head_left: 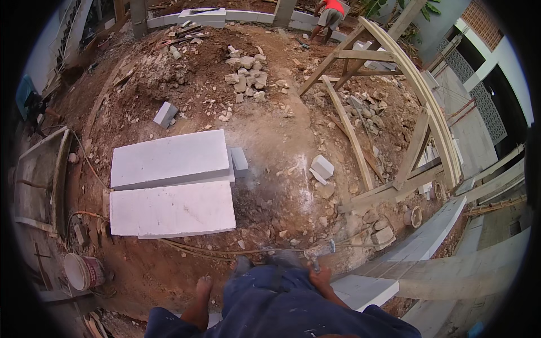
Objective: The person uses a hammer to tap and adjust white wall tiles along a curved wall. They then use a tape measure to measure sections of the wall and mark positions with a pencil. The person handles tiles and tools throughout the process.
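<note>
The right hand (320, 277) grips a pale trowel-like tool (321, 249) over the dirt by the hose (191, 248); apart, the left hand (204, 287) hangs, its finger spread unclear.

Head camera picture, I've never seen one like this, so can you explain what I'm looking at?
There's no robot: this is a person's own view, from a wide fisheye camera worn on the head and looking down, so edges bend. The right hand grips a tool, too blurred to name; the left hand hangs low with nothing visible in it. On the reddish ground ahead lie large white blocks, with rubble beyond and a wooden frame to the right.
</note>
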Demonstrator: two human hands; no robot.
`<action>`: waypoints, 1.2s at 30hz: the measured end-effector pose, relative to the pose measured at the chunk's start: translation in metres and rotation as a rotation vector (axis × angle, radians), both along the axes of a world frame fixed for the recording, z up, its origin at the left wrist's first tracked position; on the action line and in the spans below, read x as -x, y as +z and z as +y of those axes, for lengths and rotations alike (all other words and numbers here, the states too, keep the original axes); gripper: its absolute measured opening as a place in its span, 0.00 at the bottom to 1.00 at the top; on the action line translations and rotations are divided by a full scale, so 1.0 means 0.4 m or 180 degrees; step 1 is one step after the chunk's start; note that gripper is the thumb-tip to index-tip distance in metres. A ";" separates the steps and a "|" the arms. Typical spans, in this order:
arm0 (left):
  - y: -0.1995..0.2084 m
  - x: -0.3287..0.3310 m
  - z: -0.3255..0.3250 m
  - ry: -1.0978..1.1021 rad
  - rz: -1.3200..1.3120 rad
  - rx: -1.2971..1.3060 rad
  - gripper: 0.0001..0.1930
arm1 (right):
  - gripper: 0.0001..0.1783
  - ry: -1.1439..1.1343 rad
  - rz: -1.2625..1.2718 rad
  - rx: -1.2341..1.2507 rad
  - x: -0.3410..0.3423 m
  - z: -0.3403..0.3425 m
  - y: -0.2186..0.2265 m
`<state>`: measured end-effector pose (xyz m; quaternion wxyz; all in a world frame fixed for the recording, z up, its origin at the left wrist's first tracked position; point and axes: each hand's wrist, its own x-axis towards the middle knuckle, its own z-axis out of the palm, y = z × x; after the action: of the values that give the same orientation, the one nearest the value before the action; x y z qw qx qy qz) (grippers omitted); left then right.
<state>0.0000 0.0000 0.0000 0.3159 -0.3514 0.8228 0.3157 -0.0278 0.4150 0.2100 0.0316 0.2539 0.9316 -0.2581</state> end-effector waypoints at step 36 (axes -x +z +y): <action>0.273 0.344 1.234 -0.2042 -0.0185 -0.2440 0.10 | 0.20 -0.1977 0.1148 0.0125 -0.315 0.598 -0.145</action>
<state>-0.1374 0.4937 0.1091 0.5263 0.0521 0.7051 0.4723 0.0982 0.6540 0.1521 -0.2083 0.4746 0.7955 -0.3139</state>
